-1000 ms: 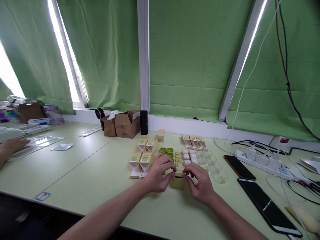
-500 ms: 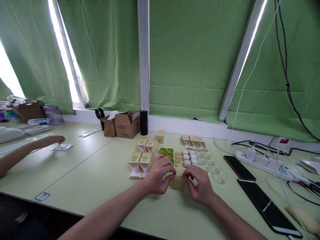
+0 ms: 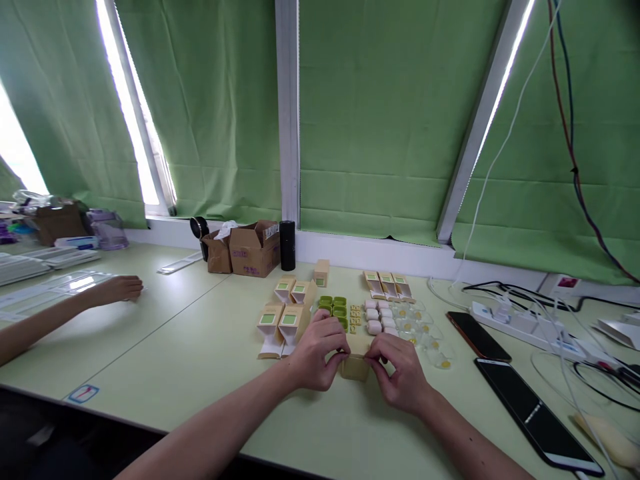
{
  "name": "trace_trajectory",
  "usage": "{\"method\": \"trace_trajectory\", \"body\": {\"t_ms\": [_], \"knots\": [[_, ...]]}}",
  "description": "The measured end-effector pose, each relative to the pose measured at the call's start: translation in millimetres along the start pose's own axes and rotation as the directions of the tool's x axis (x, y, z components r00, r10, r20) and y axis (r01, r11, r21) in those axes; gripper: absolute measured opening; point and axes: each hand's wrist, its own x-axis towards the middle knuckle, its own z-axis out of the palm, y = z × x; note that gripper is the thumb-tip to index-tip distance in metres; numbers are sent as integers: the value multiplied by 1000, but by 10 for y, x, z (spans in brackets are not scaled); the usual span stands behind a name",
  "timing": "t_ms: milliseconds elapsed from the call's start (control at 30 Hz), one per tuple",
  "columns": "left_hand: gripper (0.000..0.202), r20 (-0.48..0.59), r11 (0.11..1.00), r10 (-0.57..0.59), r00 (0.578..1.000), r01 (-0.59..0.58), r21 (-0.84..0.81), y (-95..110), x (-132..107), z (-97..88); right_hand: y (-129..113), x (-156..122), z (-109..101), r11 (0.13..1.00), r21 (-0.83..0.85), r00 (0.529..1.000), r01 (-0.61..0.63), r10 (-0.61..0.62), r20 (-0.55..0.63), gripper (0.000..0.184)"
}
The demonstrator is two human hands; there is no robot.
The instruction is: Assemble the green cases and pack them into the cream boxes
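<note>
Pinching a small tan box, lower centre of the frame, near its upper left corner with the left hand and upper right corner with the right hand; turned with one flat side toward the frame's bottom, long axis unclear

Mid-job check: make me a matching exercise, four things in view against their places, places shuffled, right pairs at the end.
Things:
1. left hand
2. black cylinder
3. pink pieces
4. green pieces

Places:
A. right of the yellow pieces
B. at the pale box's left side
C. left of the yellow pieces
D. beside the brown carton

Pairs: 1-B, 2-D, 3-A, 4-C
</note>
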Motion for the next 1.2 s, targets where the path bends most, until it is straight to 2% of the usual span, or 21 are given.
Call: {"method": "trace_trajectory", "body": {"t_ms": [500,867,967,1067,1200], "knots": [[9,43,1000,-20,999,21,-22,-22,-17,16,-7,9,-19,998,-36,999,45,-44,17,17],[6,56,999,-29,998,31,-28,-24,-11,12,-1,31,-42,999,-27,998,35,-33,51,15],[11,4,995,-92,996,92,44,-35,0,30,9,29,-72,999,-39,996,4,0,88,12],[26,-43,977,-174,984,178,119,-73,2,73,26,20,-105,999,-50,993,-15,21,120,19],[30,-43,965,-195,980,199,169,-118,-15,116,58,11,-131,997,-69,989,-37,47,139,22]]}}
